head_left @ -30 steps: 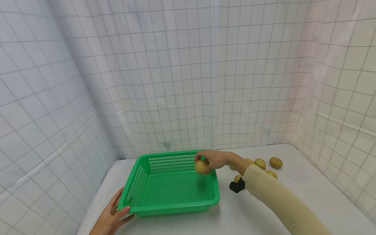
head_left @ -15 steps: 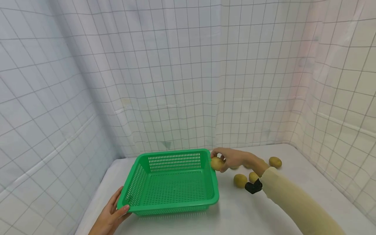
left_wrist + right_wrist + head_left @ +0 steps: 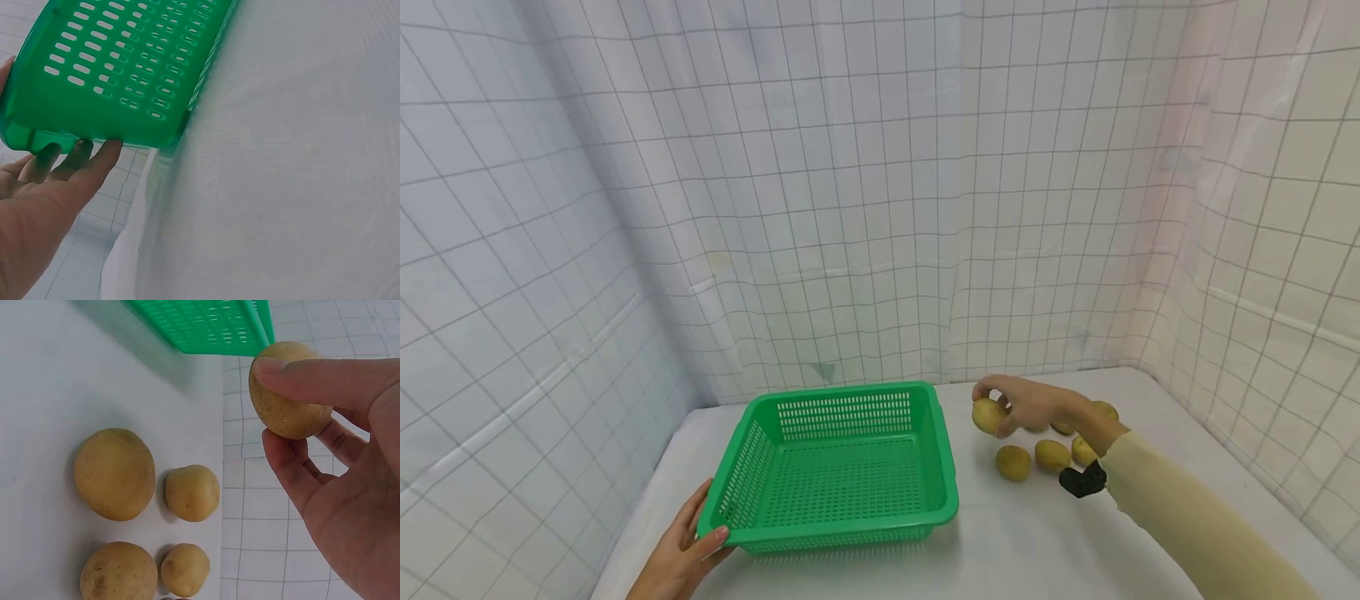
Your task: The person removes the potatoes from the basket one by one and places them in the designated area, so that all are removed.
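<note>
My right hand (image 3: 1028,404) pinches a yellow-brown potato (image 3: 987,416) between thumb and fingers, just right of the green plastic basket (image 3: 951,487). In the right wrist view that potato (image 3: 284,415) is held up, with the thumb across its top side. At the basket's near left corner, my left hand (image 3: 676,552) grips the rim, thumb on top and fingers against the outer side. The left wrist view shows those fingers at the slotted basket wall (image 3: 119,69). No potatoes show inside the basket.
Several loose potatoes lie right of the basket, among them a near one (image 3: 1013,462) and one beside it (image 3: 1052,456). Others are partly hidden behind the right forearm. White gridded curtains (image 3: 850,208) enclose the white table (image 3: 1000,550) at the back and sides.
The right hand has moved from over the basket's right side to the right, carrying the potato out past the rim. The left hand stays at the basket's corner.
</note>
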### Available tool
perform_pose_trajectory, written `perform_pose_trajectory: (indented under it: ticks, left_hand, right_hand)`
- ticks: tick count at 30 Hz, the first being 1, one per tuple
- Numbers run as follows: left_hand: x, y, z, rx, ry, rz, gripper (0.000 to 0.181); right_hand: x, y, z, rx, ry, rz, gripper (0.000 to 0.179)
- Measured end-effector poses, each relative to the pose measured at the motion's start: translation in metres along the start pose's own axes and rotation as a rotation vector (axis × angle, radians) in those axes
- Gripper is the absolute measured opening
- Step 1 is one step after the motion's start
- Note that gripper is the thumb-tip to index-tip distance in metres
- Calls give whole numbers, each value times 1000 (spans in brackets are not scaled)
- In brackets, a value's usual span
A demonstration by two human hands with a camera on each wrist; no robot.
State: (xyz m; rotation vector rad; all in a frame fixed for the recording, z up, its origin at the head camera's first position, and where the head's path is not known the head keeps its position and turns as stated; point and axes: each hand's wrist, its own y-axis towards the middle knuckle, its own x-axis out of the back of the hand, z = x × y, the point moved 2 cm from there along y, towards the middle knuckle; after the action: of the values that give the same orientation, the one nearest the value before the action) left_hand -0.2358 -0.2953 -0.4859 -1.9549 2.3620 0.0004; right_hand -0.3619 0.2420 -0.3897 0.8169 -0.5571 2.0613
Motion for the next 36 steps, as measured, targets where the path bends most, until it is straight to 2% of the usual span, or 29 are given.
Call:
perform_pose_trajectory:
  ticks: [7,12,18,22,31,36]
  left_hand:
    - [0,0,2,-5,-5,-11,90]
    - [1,1,2,8,2,-14,91]
    - [2,2,3,-22,5,1,90]
    - [3,3,2,-20,6,-3,90]
    - [1,0,1,-32,12,13,88]
    - [0,0,1,-22,9,-6,87]
  right_hand:
    - [8,-16,-18,-8,17,-22,59]
    - [13,-31,-36,-55,41,-57,61]
    - [22,-49,-59,-96,39,-102,60]
    - [26,-62,-73,-105,24,-127,57]
    - [42,-93,-104,-152,103,-169,59]
    - [45,-114,-123,-156,124,-171,61]
